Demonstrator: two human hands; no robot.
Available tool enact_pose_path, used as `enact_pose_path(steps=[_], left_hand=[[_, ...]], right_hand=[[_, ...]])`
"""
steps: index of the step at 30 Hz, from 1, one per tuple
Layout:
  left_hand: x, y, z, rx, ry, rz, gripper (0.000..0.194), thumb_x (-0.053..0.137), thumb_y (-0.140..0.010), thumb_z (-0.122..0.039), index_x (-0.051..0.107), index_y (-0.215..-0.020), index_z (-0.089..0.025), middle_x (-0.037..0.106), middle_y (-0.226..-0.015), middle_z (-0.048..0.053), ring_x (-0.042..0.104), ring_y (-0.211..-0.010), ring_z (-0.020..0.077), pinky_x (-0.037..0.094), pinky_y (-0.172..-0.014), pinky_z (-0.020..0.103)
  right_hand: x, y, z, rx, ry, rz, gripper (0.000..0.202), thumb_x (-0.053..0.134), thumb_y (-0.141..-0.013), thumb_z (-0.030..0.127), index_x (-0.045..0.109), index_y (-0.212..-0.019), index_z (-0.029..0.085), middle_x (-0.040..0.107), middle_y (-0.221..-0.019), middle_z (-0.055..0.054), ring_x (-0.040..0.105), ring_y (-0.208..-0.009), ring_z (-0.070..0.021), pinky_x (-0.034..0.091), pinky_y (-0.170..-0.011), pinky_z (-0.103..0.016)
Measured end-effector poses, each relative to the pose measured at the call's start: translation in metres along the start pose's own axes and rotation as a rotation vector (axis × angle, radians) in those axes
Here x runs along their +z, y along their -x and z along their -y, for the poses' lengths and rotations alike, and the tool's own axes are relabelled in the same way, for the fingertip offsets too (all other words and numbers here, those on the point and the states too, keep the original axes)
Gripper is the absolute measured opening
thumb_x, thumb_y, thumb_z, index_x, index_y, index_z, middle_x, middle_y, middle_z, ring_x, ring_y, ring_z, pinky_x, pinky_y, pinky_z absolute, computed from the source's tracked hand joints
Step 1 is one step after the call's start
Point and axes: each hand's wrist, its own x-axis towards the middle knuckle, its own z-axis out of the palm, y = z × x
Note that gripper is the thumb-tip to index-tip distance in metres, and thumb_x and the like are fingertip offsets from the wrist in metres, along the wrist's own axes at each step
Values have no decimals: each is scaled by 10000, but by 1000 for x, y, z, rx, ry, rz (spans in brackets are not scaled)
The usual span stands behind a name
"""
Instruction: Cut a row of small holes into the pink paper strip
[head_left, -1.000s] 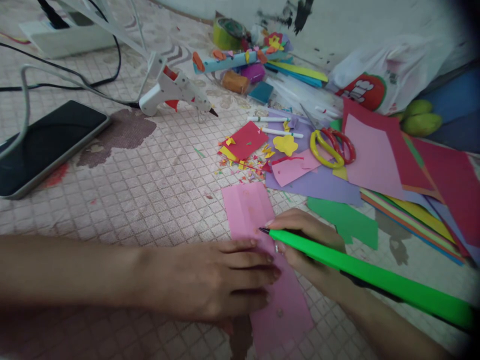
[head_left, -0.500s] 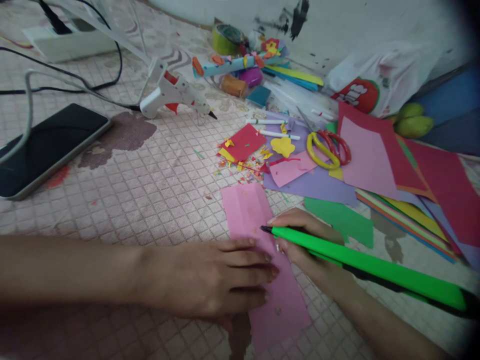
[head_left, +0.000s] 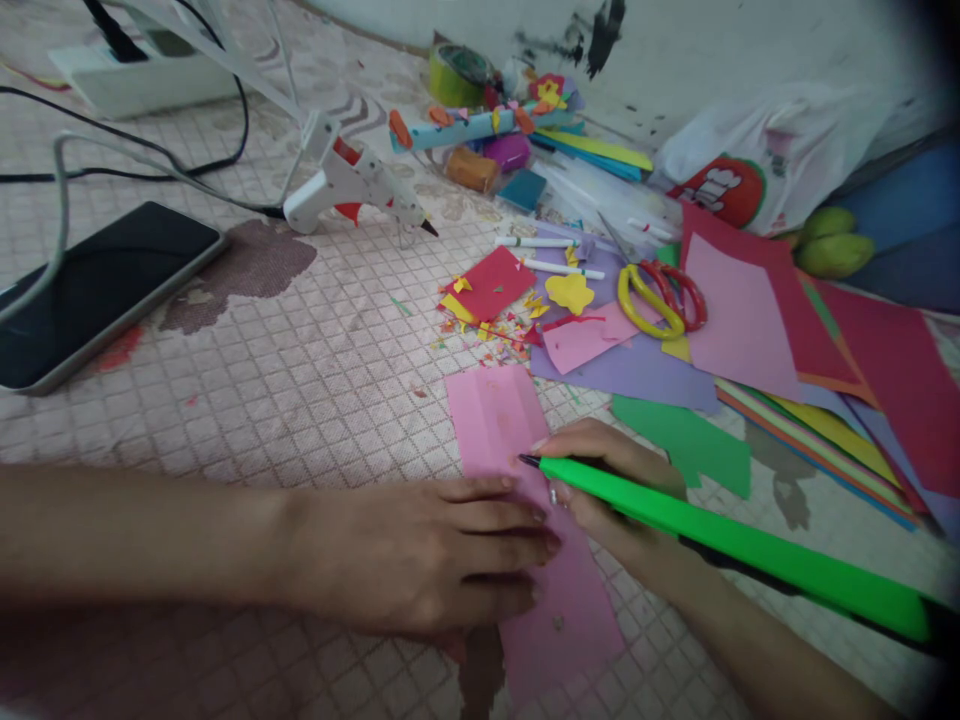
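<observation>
Paper, pink and narrow, lies flat on the patterned cloth, between the two hands. Its long axis runs away from the person, with the far end leaning a little to the left and the near end coming down toward the right. The strip of pink paper (head_left: 570, 590) is therefore to the left of the right hand (head_left: 615, 452), whose fingers are at its right edge. These fingers are closed narrow around a green pen (head_left: 712, 527), close to its dark tip (head_left: 529, 461). The tip points to the left, over the paper; whether it really touches the surface, one cannot tell surely. The pen slants back to the lower right, so it crosses the direction of the strip.

The left hand (head_left: 420, 555) comes from the left side and rests palm down, with its fingers only slightly apart, laid across the middle of the strip just below the pen tip. It seems to hold nothing, only to keep the paper steady.

Beyond the far edge of the paper, small scraps (head_left: 510, 352) are near. A green piece of paper (head_left: 690, 445) lies just beside the right hand. The wider stretch of cloth (head_left: 337, 400) is on the left, toward the phone (head_left: 112, 290).
</observation>
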Motion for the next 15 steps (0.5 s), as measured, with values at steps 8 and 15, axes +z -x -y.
enact_pose_path(steps=[8, 15], left_hand=[[-1, 0, 1, 0, 4, 23, 388, 504, -949, -288, 559, -1304, -142, 453, -1476, 78, 344, -1412, 267, 221, -1225, 428], [-3, 1, 2, 9, 13, 9, 408, 492, -963, -277, 542, -1320, -85, 463, -1467, 90, 381, -1393, 258, 250, -1219, 415]], right_hand=[[5, -4, 3, -81, 30, -32, 265, 535, -793, 43, 660, -953, 213, 695, -831, -17, 650, -752, -133, 511, -663, -265], [-2, 1, 1, 53, -80, -145, 250, 584, -809, 73, 667, -940, 269, 693, -868, 15, 648, -768, -128, 525, -669, -251]])
